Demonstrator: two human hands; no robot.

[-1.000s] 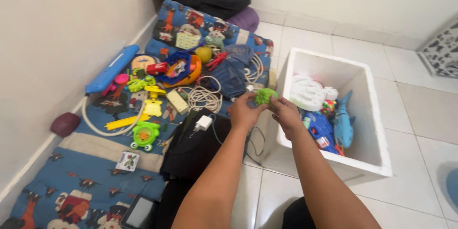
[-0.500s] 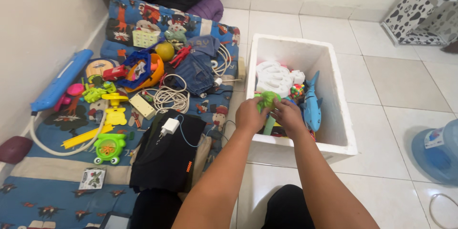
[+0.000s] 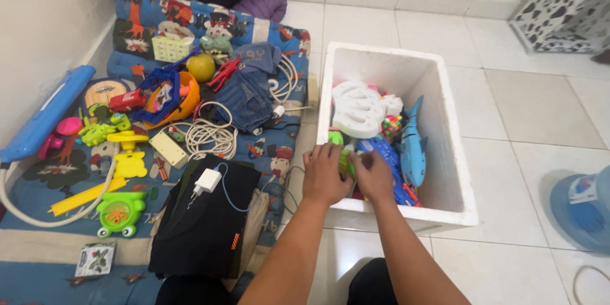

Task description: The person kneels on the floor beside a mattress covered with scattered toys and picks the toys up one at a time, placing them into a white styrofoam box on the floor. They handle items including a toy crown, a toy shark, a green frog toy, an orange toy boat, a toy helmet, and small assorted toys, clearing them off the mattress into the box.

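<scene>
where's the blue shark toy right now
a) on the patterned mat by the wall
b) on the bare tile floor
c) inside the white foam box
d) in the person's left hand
c: the blue shark toy lies inside the white foam box, along its right wall, while both hands grip a green toy at the box's near edge.

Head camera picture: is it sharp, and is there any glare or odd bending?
Head view: mostly sharp; soft, even indoor light. The left hand and right hand look slightly smeared around the small green plastic toy. The white foam box is bright but not washed out. Faint sheen on the white floor tiles; tile lines splay slightly near the edges.
</scene>
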